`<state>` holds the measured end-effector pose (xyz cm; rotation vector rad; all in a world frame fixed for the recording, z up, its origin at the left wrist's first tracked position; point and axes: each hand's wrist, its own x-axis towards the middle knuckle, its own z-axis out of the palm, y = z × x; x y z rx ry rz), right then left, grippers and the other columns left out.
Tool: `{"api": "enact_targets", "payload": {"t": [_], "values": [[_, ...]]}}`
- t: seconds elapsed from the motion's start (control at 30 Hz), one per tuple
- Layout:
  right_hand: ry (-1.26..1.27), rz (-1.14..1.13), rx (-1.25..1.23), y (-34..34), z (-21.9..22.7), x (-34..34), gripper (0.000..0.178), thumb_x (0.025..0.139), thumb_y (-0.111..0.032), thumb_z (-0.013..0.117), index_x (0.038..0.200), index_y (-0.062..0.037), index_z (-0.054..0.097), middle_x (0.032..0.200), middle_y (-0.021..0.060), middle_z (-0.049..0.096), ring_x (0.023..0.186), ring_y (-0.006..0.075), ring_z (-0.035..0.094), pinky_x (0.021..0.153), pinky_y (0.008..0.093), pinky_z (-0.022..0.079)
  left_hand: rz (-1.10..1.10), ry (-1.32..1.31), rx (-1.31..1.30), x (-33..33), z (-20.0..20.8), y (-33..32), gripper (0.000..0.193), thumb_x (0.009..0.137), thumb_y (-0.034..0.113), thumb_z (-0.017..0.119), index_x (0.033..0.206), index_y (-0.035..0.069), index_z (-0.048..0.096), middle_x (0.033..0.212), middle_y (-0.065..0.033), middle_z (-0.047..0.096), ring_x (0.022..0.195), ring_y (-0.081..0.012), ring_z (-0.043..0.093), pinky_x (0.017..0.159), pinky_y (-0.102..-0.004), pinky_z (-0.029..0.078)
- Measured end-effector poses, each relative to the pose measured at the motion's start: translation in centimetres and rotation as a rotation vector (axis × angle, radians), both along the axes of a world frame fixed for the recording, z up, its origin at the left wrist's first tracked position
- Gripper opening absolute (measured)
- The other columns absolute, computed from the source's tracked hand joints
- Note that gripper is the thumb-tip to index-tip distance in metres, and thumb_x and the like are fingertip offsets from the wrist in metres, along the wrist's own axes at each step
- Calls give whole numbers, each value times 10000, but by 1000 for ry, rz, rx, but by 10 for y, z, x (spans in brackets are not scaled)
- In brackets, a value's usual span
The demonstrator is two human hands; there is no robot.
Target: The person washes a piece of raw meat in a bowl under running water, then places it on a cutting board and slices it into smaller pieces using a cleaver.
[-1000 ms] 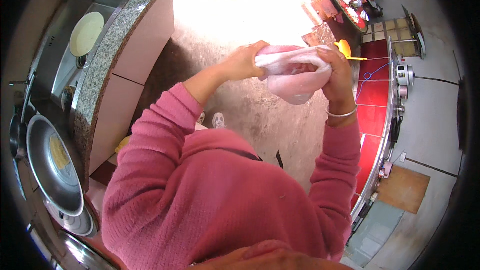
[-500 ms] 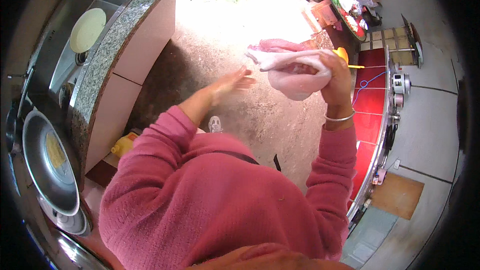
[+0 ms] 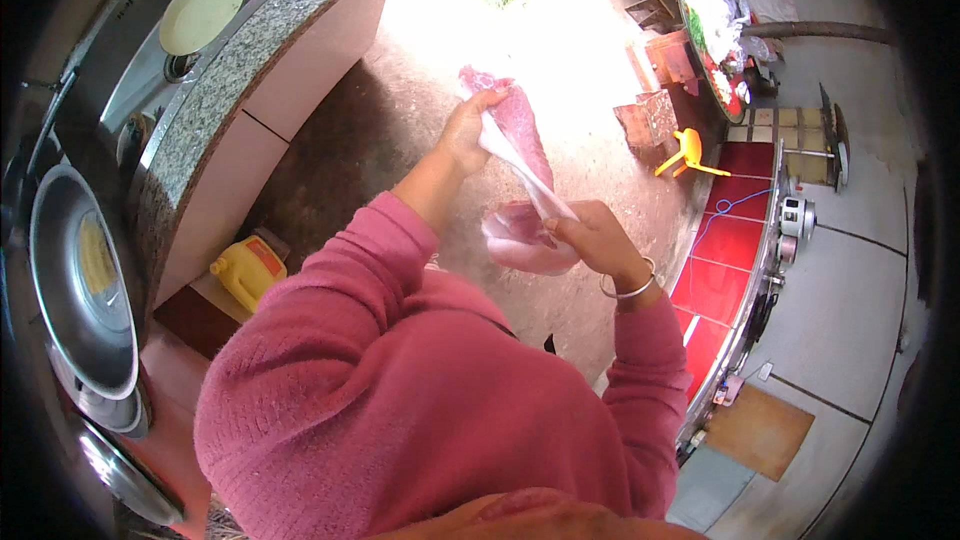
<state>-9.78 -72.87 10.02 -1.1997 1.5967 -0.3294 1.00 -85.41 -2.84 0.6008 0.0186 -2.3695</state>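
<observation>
A floppy piece of raw meat, pink with pale skin, hangs between my hands in front of my body. My left hand is closed on its upper end, thumb over the edge. Lower down and to the right, my right hand grips the pale strip where it joins a rounder, folded part. That folded part hangs left of my right wrist, which wears a silver bangle. What kind of meat it is, I cannot tell.
At left, a granite counter edges a sink with a cream plate. A wok and a yellow jug are nearer. To the right stand red-tiled cabinets, a cutting board and a yellow stool.
My left hand has gone from free and outstretched to gripping the meat's upper end. My right hand has come down and left, and the meat now stretches between both hands.
</observation>
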Motion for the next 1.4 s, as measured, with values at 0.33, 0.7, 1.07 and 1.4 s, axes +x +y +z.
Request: {"api": "enact_targets", "payload": {"t": [0.33,0.7,1.07,1.4], "values": [[217,61,-28,-3,-1,1,239,746,-204,483,701,23,546,562,1,456,543,73,432,494,236,361,229,-99,-26,16,-16,-17,137,716,107,559,832,36,542,747,-62,570,671,-183,559,658,-305,474],[233,58,18,-7,0,11,268,740,-220,479,668,29,547,543,20,484,536,84,447,494,243,368,315,-84,135,29,-15,-31,197,713,17,536,902,-15,490,781,-130,551,676,-225,566,614,-326,486],[321,105,-19,-17,4,12,296,753,-234,479,652,42,515,516,21,426,508,83,414,461,254,344,496,-144,48,40,-5,-38,147,762,89,544,901,53,513,748,-55,541,595,-172,542,526,-307,482],[280,170,-156,-50,32,29,263,767,-215,499,694,27,570,576,-8,493,554,72,452,494,231,371,614,-112,25,68,25,-66,164,784,240,536,806,81,500,698,-36,516,569,-172,524,513,-299,470]]}}
